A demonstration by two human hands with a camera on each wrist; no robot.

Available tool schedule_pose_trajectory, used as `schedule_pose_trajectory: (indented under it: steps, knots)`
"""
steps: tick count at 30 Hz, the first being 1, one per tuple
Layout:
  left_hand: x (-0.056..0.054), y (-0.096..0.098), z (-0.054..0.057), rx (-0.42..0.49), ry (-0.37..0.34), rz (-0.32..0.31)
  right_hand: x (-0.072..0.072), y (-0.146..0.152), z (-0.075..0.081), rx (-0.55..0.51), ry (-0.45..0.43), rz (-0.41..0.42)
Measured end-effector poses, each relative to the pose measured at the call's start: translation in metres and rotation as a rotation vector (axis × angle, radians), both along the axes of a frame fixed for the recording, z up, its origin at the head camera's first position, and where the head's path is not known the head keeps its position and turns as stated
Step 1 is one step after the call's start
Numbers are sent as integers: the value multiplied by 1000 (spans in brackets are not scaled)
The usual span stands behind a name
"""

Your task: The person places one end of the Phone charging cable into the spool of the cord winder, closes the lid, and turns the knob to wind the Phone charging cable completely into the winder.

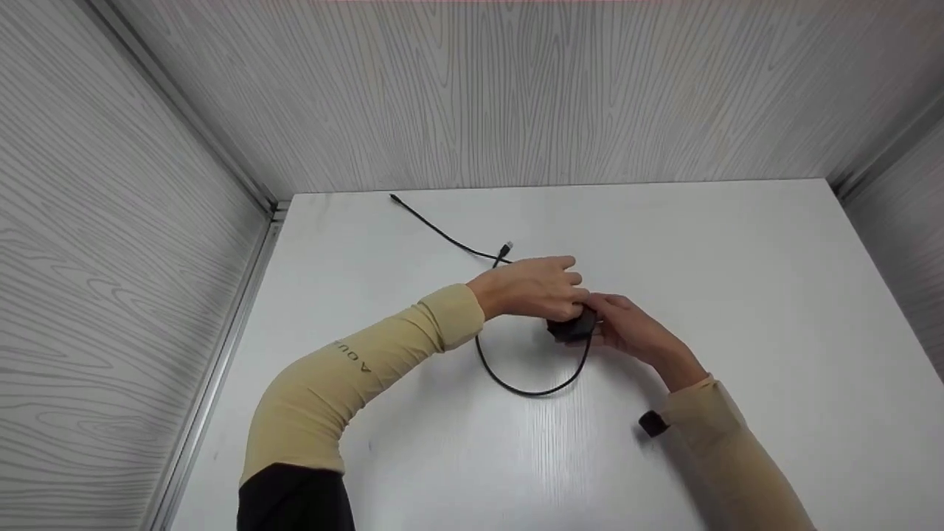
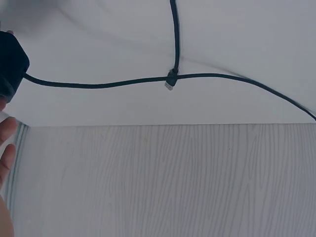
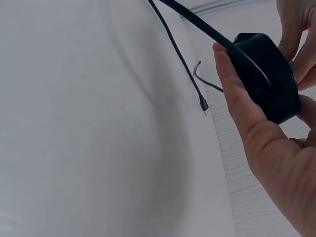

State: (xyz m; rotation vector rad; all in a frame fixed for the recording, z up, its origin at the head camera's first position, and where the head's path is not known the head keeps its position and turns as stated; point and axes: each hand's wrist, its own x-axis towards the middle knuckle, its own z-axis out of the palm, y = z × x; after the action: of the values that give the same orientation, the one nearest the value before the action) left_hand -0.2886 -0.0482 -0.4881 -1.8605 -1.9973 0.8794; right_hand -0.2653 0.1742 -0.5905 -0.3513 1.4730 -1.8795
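A black, many-sided device (image 1: pixel 571 326) with a cable running out of it is held between both hands above the white table. My left hand (image 1: pixel 532 288) reaches over it from the left, its fingertips gripping the upper side. From the right, my right hand (image 1: pixel 633 332) holds the device, with one digit lying along its edge in the right wrist view (image 3: pixel 276 158). The black cable (image 1: pixel 532 394) loops down toward the front and passes behind the left wrist. A plug with a metal tip (image 1: pixel 506 248) lies just beyond the left hand. What the left fingertips touch is partly hidden.
One cable end (image 1: pixel 413 212) stretches to the table's back left. Beside the right sleeve is a small black block (image 1: pixel 653 423). Pale wood-grain panels (image 1: pixel 472 96) stand behind the white table (image 1: pixel 737 295) and at both sides.
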Motion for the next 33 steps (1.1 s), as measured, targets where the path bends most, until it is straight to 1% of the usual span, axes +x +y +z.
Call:
schedule_pose_trajectory:
  steps: [3,8,12,15,19,22,23,25,27,28,30,33]
  knots:
    - [0,5,1,-30,-16,-29,2,0,-1,-8,-7,-1]
    - [0,11,-1,-40,-6,-62,5,1,-2,-2,18,-7]
    - [0,10,-2,-69,1,-60,7,-1,-2,17,-2,-28]
    - [0,8,-3,-80,10,-71,7,-3,-3,24,-11,-34]
    - [1,3,-5,-64,37,-94,8,-4,-3,27,13,-19]
    - [2,0,-9,-34,49,-79,8,-5,-1,22,6,-32]
    - [3,0,-10,-16,42,-60,8,-5,0,14,-3,-37]
    - [5,-1,-13,27,0,3,8,-7,1,6,-19,-58]
    - [9,1,-17,87,-78,100,7,-9,2,7,-28,-90]
    - [11,3,-18,119,-125,161,7,-11,3,8,-30,-109]
    - [15,8,-21,197,-233,303,6,-14,4,26,-30,-154]
    - [22,18,-22,316,-405,556,6,-19,4,59,-32,-209]
